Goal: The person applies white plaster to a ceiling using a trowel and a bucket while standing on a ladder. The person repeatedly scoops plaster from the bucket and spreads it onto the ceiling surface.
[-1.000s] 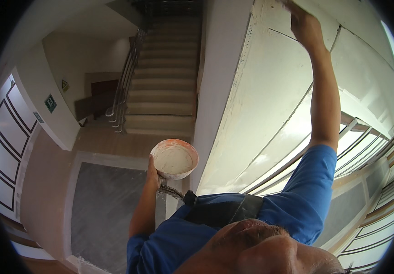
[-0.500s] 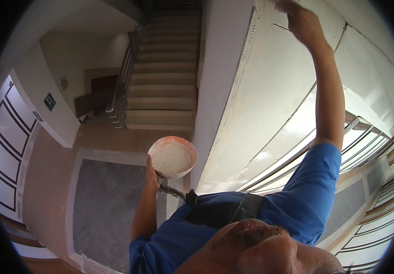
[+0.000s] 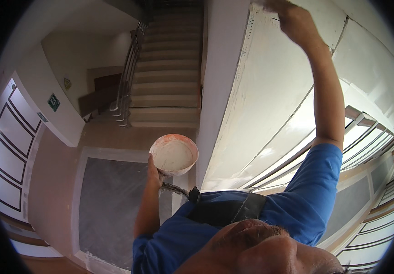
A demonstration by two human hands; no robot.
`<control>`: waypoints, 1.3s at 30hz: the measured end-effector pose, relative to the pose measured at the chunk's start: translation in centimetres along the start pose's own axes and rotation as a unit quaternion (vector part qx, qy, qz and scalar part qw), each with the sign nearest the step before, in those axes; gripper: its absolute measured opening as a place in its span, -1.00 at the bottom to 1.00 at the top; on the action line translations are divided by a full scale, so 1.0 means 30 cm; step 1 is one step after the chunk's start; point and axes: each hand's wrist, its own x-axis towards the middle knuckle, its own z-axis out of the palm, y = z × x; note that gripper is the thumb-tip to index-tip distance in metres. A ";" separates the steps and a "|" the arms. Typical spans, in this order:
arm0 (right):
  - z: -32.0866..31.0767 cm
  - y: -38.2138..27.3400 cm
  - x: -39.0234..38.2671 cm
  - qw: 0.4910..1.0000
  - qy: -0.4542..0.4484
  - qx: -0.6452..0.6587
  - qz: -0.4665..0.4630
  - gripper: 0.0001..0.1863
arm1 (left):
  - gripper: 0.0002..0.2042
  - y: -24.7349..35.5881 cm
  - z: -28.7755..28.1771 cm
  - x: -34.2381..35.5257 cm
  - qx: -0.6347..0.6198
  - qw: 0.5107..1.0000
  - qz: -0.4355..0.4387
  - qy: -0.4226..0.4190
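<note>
My left hand supports a round orange bowl from its left side and underneath. Pale, creamy paste fills part of it, and whitish smears coat its wall. High up, my right hand reaches to the top corner of a cream panelled surface. Its fingers look curled, but the fingertips are blurred at the upper picture edge, so I cannot make out what they hold. Near that hand, a perforated corner strip runs down the surface's edge under rough filler.
Beyond the bowl, a staircase rises beside a metal handrail. Grey flooring with a pale border lies below. At far left stands a white door with dark strips; barred railings run along the right.
My right hand has moved slightly left along the top of the panelled surface. The bowl stays in my left hand, and the view has shifted a little.
</note>
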 end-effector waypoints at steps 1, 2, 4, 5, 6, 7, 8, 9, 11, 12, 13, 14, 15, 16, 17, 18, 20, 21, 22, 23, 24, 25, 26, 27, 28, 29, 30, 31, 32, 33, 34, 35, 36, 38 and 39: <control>0.034 -0.014 -0.015 0.996 0.030 -0.051 -0.072 -0.52 | -0.20 -0.002 -0.003 0.006 -0.010 1.000 -0.001 0.003; 0.062 -0.018 -0.051 0.997 0.014 -0.052 -0.054 -0.51 | -0.20 -0.006 -0.004 0.013 -0.026 1.000 0.001 -0.001; 0.108 -0.031 -0.140 0.998 -0.034 -0.061 -0.009 -0.49 | -0.20 -0.013 -0.014 0.026 -0.024 1.000 0.003 -0.003; 0.120 -0.021 -0.173 0.997 -0.037 -0.057 -0.024 -0.50 | -0.20 -0.016 -0.018 0.034 -0.039 0.999 0.007 -0.010; 0.117 0.002 -0.205 1.000 -0.007 -0.007 -0.012 -0.49 | -0.20 -0.019 -0.021 0.039 -0.036 0.999 0.010 -0.013; 0.111 0.023 -0.239 0.999 -0.007 0.035 0.019 -0.49 | -0.20 -0.020 -0.023 0.042 -0.045 0.999 0.014 -0.019; 0.105 0.045 -0.269 0.996 -0.009 0.071 0.052 -0.48 | -0.20 -0.019 -0.025 0.043 -0.053 0.999 0.008 -0.011; 0.100 0.074 -0.290 0.992 0.005 0.091 0.091 -0.47 | -0.19 -0.019 -0.024 0.042 -0.038 0.999 0.011 -0.010; 0.131 0.116 -0.307 0.990 0.098 0.046 0.092 -0.48 | -0.18 -0.018 -0.019 0.036 -0.012 1.000 -0.001 0.016; 0.159 0.129 -0.314 0.985 0.144 0.022 0.091 -0.49 | -0.18 -0.015 -0.017 0.032 -0.011 1.000 -0.006 0.019; 0.205 0.131 -0.317 0.981 0.170 0.008 0.088 -0.53 | -0.17 -0.012 -0.014 0.029 -0.010 1.000 -0.011 0.021; 0.255 0.126 -0.322 0.984 0.160 -0.040 0.074 -0.53 | -0.17 -0.009 -0.011 0.028 -0.011 0.999 -0.015 0.027; 0.311 0.109 -0.331 0.983 0.148 -0.087 0.058 -0.53 | -0.17 -0.009 -0.009 0.028 -0.015 0.999 -0.023 0.031; 0.356 0.087 -0.350 0.979 0.157 -0.124 0.031 -0.53 | -0.17 -0.008 -0.007 0.029 -0.021 0.999 -0.029 0.039; 0.388 0.056 -0.380 0.978 0.177 -0.104 0.019 -0.52 | -0.17 -0.007 -0.010 0.028 -0.032 0.997 -0.040 0.053; 0.395 0.042 -0.408 0.987 0.115 -0.097 0.057 -0.52 | -0.17 -0.009 -0.012 0.029 -0.023 0.999 -0.029 0.038; 0.375 -0.008 -0.478 0.992 0.057 -0.072 0.086 -0.51 | -0.19 -0.015 -0.019 0.030 -0.029 0.999 -0.016 0.029; 0.344 -0.025 -0.506 0.992 0.066 -0.071 0.077 -0.53 | -0.20 -0.013 -0.023 0.030 -0.024 1.000 -0.002 0.010; 0.314 -0.042 -0.520 0.985 0.065 -0.040 0.157 -0.54 | -0.20 -0.012 -0.024 0.035 -0.029 0.999 0.011 -0.006; 0.286 -0.065 -0.533 0.968 0.069 -0.005 0.242 -0.55 | -0.21 -0.016 -0.024 0.036 -0.034 0.999 0.020 -0.022; 0.257 -0.082 -0.534 0.943 0.071 0.033 0.325 -0.56 | -0.22 -0.017 -0.025 0.038 -0.028 1.000 0.002 -0.008; 0.232 -0.065 -0.503 0.921 0.075 0.011 0.383 -0.57 | -0.22 -0.018 -0.027 0.037 -0.021 1.000 -0.016 0.006; 0.223 -0.060 -0.462 0.906 0.149 -0.001 0.397 -0.56 | -0.23 -0.016 -0.030 0.038 -0.022 0.999 -0.025 0.008; 0.209 -0.050 -0.425 0.899 0.159 0.025 0.407 -0.56 | -0.24 -0.011 -0.031 0.044 -0.016 1.000 -0.012 0.007; 0.202 -0.039 -0.384 0.886 0.153 0.046 0.435 -0.56 | -0.24 -0.010 -0.031 0.047 -0.020 1.000 0.008 -0.007; 0.218 -0.041 -0.332 0.895 0.131 0.034 0.424 -0.57 | -0.24 -0.006 -0.033 0.049 -0.017 0.999 0.025 -0.021; 0.242 -0.054 -0.281 0.900 0.103 0.015 0.423 -0.57 | -0.25 -0.002 -0.034 0.050 -0.026 0.999 0.015 -0.013; 0.281 -0.095 -0.238 0.917 0.127 -0.005 0.379 -0.56 | -0.25 -0.002 -0.035 0.045 -0.029 1.000 0.001 -0.005; 0.309 -0.128 -0.213 0.929 0.147 -0.029 0.337 -0.56 | -0.25 -0.002 -0.034 0.039 -0.042 0.999 -0.014 0.005; 0.315 -0.141 -0.216 0.940 0.163 -0.013 0.298 -0.56 | -0.25 -0.001 -0.032 0.034 -0.033 0.999 -0.008 0.008; 0.323 -0.159 -0.229 0.950 0.178 0.002 0.257 -0.57 | -0.24 -0.002 -0.030 0.027 -0.035 0.999 -0.003 0.011; 0.324 -0.165 -0.248 0.958 0.195 0.011 0.209 -0.57 | -0.24 -0.004 -0.023 0.022 -0.046 0.999 0.001 0.012; 0.317 -0.158 -0.279 0.957 0.180 0.043 0.224 -0.57 | -0.23 -0.007 -0.019 0.015 -0.037 0.999 0.007 0.018; 0.280 -0.094 -0.362 0.954 0.171 0.090 0.228 -0.56 | -0.22 -0.008 -0.008 0.012 -0.043 0.999 0.029 0.009; 0.268 -0.049 -0.393 0.954 0.204 0.061 0.213 -0.56 | -0.21 -0.007 -0.004 0.011 -0.038 0.999 0.018 0.022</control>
